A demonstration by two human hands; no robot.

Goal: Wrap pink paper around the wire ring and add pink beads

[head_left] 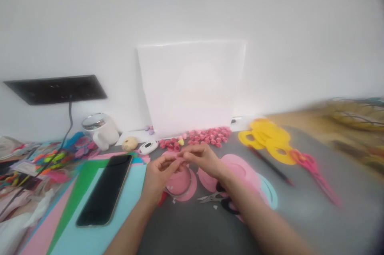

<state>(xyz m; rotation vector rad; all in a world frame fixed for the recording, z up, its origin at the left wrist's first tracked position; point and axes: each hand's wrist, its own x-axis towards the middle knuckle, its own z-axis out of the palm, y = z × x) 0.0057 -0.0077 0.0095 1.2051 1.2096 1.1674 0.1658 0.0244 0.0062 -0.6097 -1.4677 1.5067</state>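
Head view: left hand and right hand meet fingertip to fingertip, pinching a small pink paper piece just above the round pink paper disc. Likely light, floppy, easily creased; best held by its edges. Small scissors lie right of the disc.

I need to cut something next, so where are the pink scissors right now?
In the head view, the pink scissors lie on the grey table at the right, beside the yellow paper rings and right of the pencil.
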